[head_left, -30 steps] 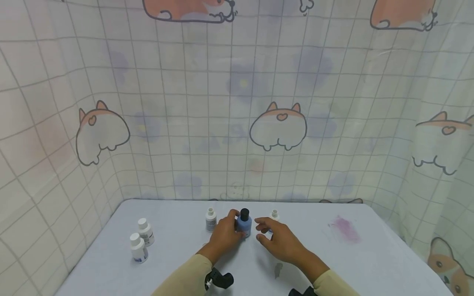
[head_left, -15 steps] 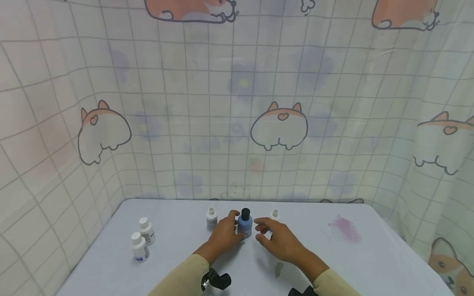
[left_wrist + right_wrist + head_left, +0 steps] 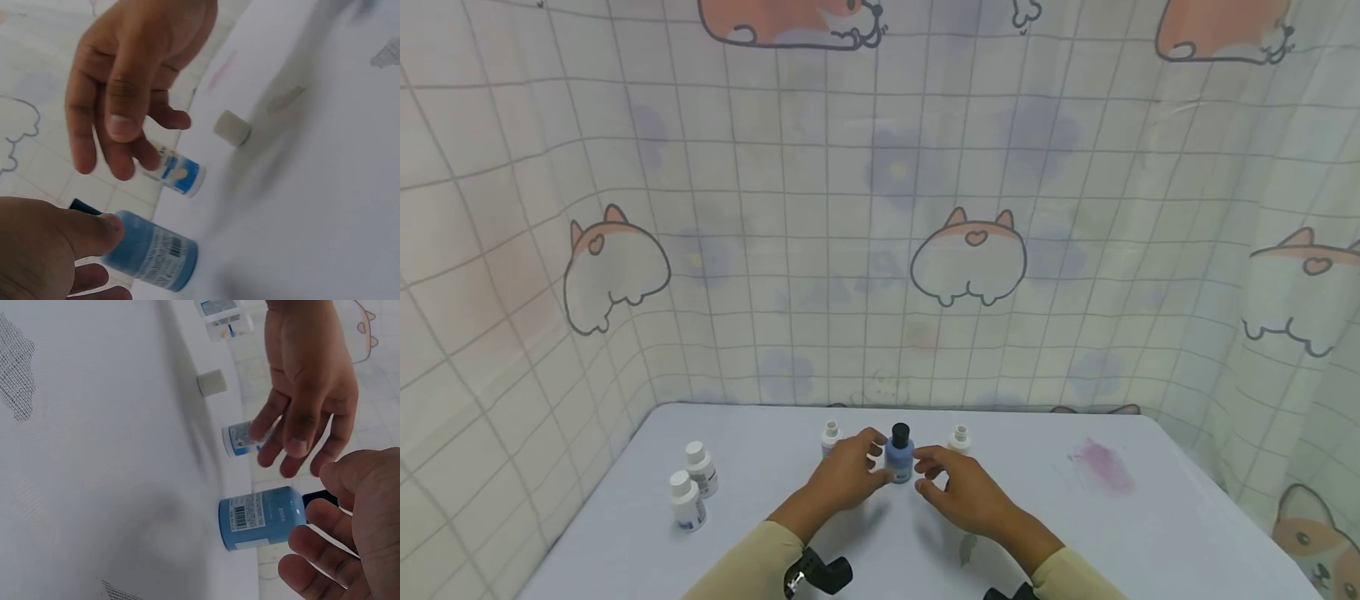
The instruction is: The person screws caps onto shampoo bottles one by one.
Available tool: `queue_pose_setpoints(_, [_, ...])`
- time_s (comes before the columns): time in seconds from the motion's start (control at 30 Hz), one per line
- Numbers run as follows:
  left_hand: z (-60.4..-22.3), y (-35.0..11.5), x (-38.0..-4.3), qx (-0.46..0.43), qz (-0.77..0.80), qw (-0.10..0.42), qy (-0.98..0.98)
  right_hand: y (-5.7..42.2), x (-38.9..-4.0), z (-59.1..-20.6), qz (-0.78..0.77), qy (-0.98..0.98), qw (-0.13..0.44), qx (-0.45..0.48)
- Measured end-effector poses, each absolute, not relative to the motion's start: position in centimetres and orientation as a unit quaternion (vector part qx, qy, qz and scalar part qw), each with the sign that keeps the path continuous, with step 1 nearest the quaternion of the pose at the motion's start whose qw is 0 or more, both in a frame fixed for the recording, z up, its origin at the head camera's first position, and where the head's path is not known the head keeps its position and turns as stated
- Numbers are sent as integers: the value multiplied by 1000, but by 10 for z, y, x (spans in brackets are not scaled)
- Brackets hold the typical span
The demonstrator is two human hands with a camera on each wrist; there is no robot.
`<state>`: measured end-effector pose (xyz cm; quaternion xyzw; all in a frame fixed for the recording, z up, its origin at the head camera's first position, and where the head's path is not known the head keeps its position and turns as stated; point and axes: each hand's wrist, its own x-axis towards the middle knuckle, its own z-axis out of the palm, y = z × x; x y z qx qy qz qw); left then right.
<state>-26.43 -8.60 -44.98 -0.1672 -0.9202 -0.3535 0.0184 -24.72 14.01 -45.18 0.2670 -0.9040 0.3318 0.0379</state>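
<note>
A blue bottle (image 3: 898, 460) with a black cap stands upright on the white-covered table, between both hands. At its left is my left hand (image 3: 846, 473), thumb and fingers spread apart; I cannot tell whether a fingertip touches it. My right hand (image 3: 964, 492) hovers at its right, fingers loosely bent around nothing. Behind the left hand stands an uncapped small white bottle (image 3: 831, 437), and another uncapped white bottle (image 3: 959, 439) is partly hidden behind the right. The left wrist view has a loose white cap (image 3: 232, 128) on the table; the right wrist view also has a white cap (image 3: 212, 382).
Two capped white bottles, one rear (image 3: 702, 471) and one front (image 3: 687, 504), stand together at the table's left. A pink stain (image 3: 1103, 465) marks the cloth on the right. A checked curtain (image 3: 820, 250) with dog drawings surrounds the table's back and sides.
My left hand has loosened from the blue bottle and drawn slightly left, its fingers now wider apart. The bottle still stands in place. My right hand has hardly moved.
</note>
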Motion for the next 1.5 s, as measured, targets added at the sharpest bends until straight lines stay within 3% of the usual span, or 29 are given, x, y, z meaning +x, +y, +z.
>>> queue_pose_setpoints(0.23, [-438,-102,-262,-172,-346,51,-921,136,-247,-452,328,-906,26,266])
queue_pose_setpoints(0.53, [-439,-136,-263,-169,-418,169,-876,127,-246,-453,338,-900,20,276])
queue_pose_setpoints(0.7, [-446,-151,-266,-143,-431,193,-870,121,-246,-454,347,-898,5,272])
queue_pose_setpoints(1.07, [-461,-167,-269,-95,-422,209,-877,105,-245,-460,362,-897,-24,253])
queue_pose_setpoints(1.5, [-476,-172,-279,-50,-423,108,-898,88,-246,-469,369,-893,-37,256])
